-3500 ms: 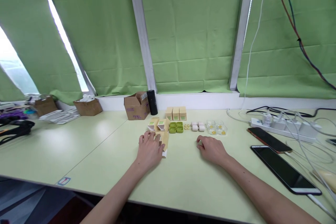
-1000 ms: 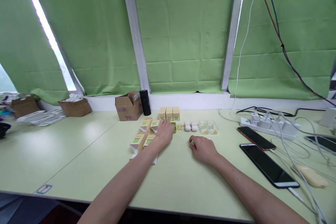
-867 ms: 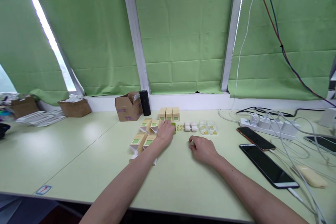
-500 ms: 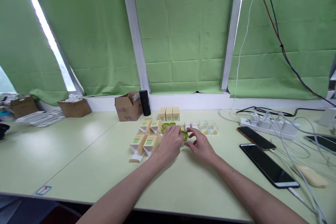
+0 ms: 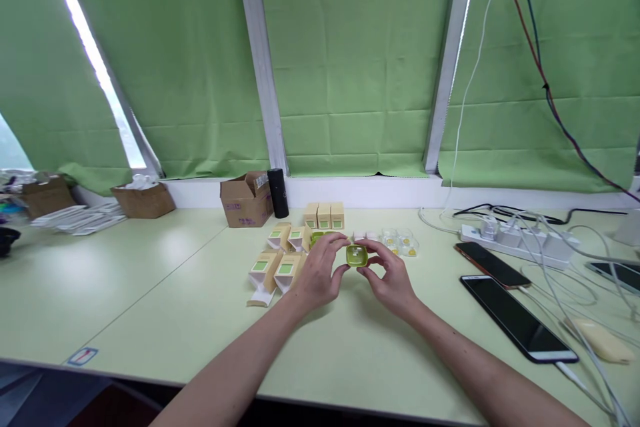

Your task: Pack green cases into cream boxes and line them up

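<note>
Left hand (image 5: 318, 273) and right hand (image 5: 393, 278) meet, fingertips in pinching grip.

The left hand (image 5: 320, 273) hides most of the green cases (image 5: 317, 236); print on the cartons (image 5: 324, 215) is unreadably small

Over the pale green table (image 5: 150, 280), the left hand (image 5: 319, 275) and the right hand (image 5: 393, 278) pinch a small green case (image 5: 357, 255) between their fingertips, lifted just clear of the surface. Open tan cartons (image 5: 276, 271) lie just left of the left hand. Three closed tan boxes (image 5: 324, 215) stand in a row behind, near a cardboard box (image 5: 247, 199) and a black cylinder (image 5: 277, 193). Two phones (image 5: 517, 317) lie well to the right, before a power strip (image 5: 520, 238).
</note>
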Demonstrator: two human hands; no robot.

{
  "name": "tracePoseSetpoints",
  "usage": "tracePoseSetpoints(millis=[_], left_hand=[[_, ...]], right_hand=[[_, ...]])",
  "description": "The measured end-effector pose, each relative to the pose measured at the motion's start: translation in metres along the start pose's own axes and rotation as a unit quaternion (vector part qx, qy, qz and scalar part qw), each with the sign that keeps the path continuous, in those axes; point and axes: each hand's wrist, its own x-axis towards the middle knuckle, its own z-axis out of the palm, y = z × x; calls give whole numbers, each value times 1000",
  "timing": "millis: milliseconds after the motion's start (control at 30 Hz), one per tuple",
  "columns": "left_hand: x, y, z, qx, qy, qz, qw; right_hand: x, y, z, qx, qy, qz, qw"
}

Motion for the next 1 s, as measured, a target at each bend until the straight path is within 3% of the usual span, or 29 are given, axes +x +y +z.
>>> tracePoseSetpoints(millis=[367, 633, 833, 1000], left_hand=[[-1, 0, 5, -62, 34, -61, 996], [0, 3, 11, -126, 51, -208, 969], [5, 12, 12, -191, 29, -277, 941], [8, 20, 11, -226, 5, -285, 932]], right_hand=[[-3, 0, 0, 5, -3, 33, 999], [-5, 0, 2, -18, 11, 18, 1000], [-7, 4, 5, -78, 30, -10, 996], [-7, 6, 7, -97, 36, -6, 995]])
